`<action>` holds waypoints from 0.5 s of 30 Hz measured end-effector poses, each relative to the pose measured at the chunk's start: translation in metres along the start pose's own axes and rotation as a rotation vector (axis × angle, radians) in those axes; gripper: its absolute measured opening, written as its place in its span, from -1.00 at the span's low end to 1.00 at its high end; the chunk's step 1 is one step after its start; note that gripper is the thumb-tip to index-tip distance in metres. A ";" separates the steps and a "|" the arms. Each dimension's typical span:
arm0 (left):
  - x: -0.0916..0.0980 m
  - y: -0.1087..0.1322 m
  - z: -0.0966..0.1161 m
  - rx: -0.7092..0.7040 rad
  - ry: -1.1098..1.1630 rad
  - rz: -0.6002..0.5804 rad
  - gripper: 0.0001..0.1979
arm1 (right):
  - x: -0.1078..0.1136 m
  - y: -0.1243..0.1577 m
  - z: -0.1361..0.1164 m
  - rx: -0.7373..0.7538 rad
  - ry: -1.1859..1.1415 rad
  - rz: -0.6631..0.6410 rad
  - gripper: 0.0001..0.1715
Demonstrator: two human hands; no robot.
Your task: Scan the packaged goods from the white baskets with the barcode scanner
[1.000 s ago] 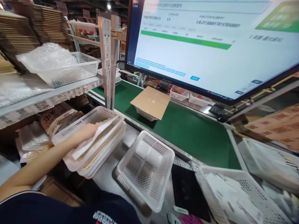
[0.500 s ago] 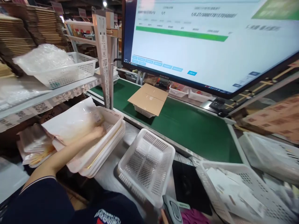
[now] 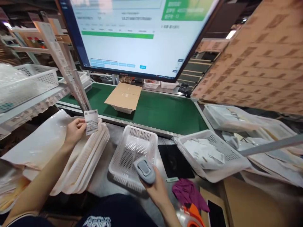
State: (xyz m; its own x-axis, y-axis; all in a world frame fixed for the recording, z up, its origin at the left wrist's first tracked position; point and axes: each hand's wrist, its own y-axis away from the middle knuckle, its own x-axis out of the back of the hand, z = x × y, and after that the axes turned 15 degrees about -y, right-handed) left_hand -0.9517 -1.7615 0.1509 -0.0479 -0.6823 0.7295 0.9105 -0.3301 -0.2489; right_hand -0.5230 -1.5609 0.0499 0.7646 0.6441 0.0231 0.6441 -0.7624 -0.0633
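Observation:
My left hand (image 3: 75,130) pinches a small white printed slip (image 3: 91,121) by its left edge, held upright with its print facing me. The slip is above the stacked white baskets (image 3: 94,149), beside a large white plastic bag (image 3: 44,138). Wrapped around a grey handheld barcode scanner (image 3: 145,170) is my right hand (image 3: 155,186). The scanner is over the near side of a white perforated basket (image 3: 151,142), pointing away from me. Through that basket's holes only the metal table shows.
A cardboard sheet (image 3: 125,94) lies on a basket on the green conveyor (image 3: 163,108), below a monitor (image 3: 123,50). To the right are a basket of paper slips (image 3: 205,154), a black mouse pad (image 3: 176,162), a purple cloth (image 3: 189,194), an orange tape dispenser (image 3: 193,217) and a phone (image 3: 216,214).
My left hand has come up out of the stacked basket with the slip. My right hand has lifted the scanner from the table's edge to over the basket. The view has turned right.

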 end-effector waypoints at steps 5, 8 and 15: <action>-0.031 0.070 0.054 0.029 0.419 -0.271 -0.46 | -0.031 -0.024 -0.052 0.233 0.127 -0.302 -0.81; -0.080 0.108 0.065 0.066 0.483 -0.391 -0.45 | -0.034 -0.025 -0.047 0.159 0.223 -0.304 -0.75; -0.198 0.160 0.055 0.100 0.430 -0.527 -0.38 | 0.010 0.011 0.030 -0.193 0.205 -0.123 -0.47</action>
State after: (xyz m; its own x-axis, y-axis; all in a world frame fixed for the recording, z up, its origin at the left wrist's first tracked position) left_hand -0.7733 -1.6434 0.0021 -0.6346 -0.6526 0.4140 0.7537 -0.6410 0.1449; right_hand -0.5091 -1.5609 0.0198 0.6567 0.7209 0.2212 0.7094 -0.6901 0.1430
